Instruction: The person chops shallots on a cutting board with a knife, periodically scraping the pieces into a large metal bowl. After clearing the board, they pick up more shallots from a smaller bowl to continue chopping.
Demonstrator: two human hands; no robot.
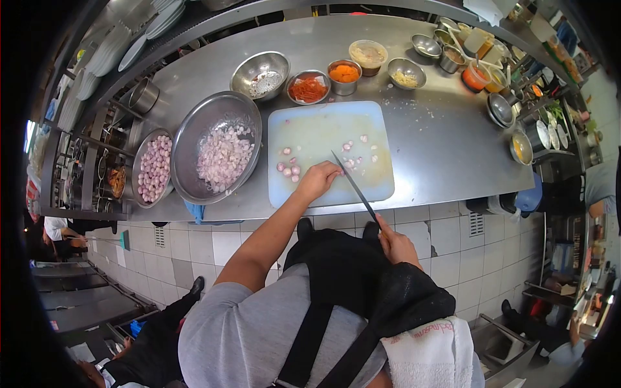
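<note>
My right hand (pixel 394 243) is wrapped round the handle of a long knife (pixel 357 191), whose blade points up and left over the white cutting board (pixel 330 123). On the board my left hand (pixel 319 180) has its fingers bunched beside the blade near the tip; what they hold is hidden. Several whole peeled shallots (pixel 288 171) lie left of my left hand, and cut pieces (pixel 349 147) lie to the right of the blade. Left of the board stands a big metal bowl (pixel 187 139) of chopped shallots (pixel 225 158), with a smaller bowl of whole shallots (pixel 154 169) beyond it.
Behind the board stand bowls of red strips (pixel 307 89), orange food (pixel 344 73) and chopped garlic (pixel 405 79), plus a plastic tub (pixel 368 55). Sauces and metal bowls (pixel 501 108) line the right end. Other people are at the lower left and lower right.
</note>
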